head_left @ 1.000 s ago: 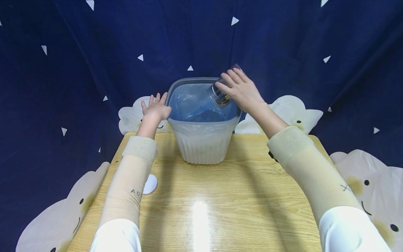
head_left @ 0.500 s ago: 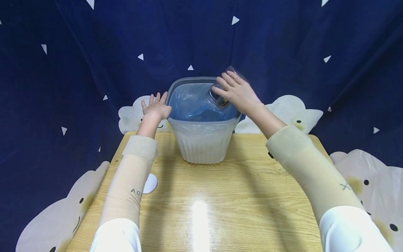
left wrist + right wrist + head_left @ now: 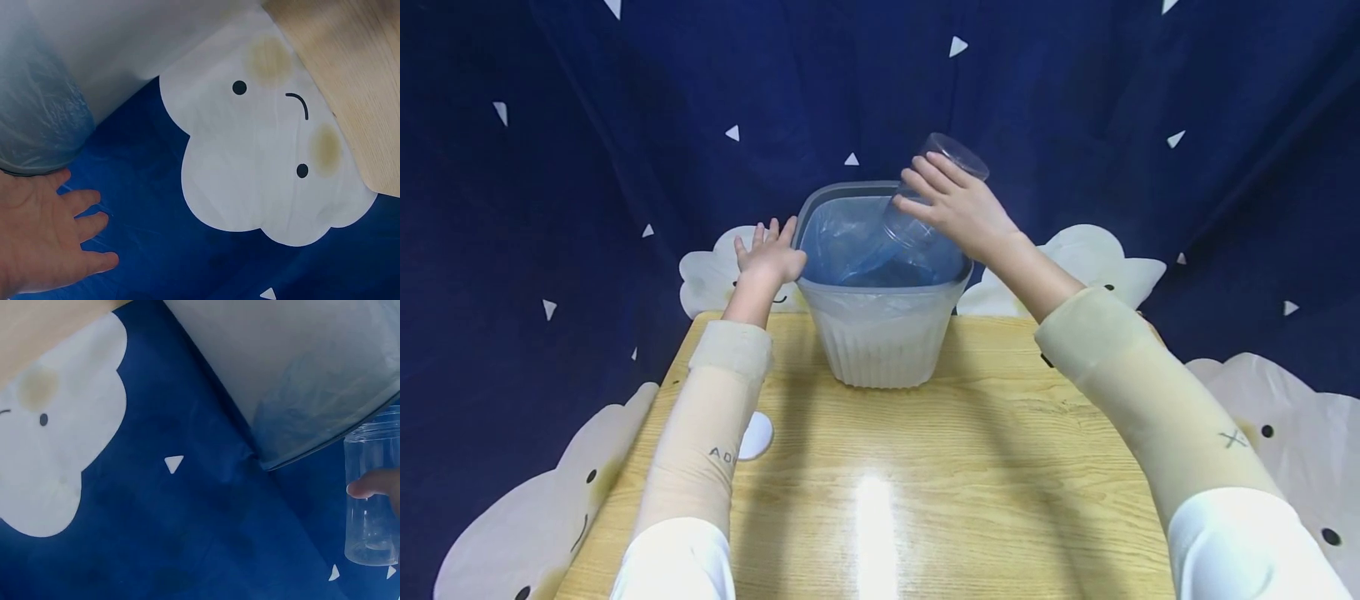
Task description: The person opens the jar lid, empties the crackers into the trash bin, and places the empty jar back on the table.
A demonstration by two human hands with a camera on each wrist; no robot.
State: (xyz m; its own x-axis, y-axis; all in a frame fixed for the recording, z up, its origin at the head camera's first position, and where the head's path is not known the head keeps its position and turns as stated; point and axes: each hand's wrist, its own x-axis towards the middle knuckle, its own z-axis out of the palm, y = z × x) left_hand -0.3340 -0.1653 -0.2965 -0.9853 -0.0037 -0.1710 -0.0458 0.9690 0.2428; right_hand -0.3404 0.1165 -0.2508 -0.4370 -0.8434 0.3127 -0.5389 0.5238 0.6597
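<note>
A clear plastic jar (image 3: 957,154) is tilted mouth-down over the right side of a bin (image 3: 883,337). My right hand (image 3: 958,207) grips it round the side. In the right wrist view the thumb lies against the see-through wall of the jar (image 3: 361,528), whose threaded neck is at the bin's rim. My left hand (image 3: 771,260) is at the left edge of the bin, fingers spread and straight, with its thumb side against the rim. The translucent white bin has a grey rim and a bluish plastic liner (image 3: 850,237) inside.
On the wooden table (image 3: 970,500), a white round disc (image 3: 756,435) lies partly behind the left sleeve. A small black thing (image 3: 1047,361) shows beside the right sleeve. A dark blue curtain (image 3: 820,83) with white triangles and clouds hangs behind the table.
The jar showed dark contents near its mouth one second ago and is see-through now. My right hand has shifted slightly left, tipping the jar; my left hand has stayed put.
</note>
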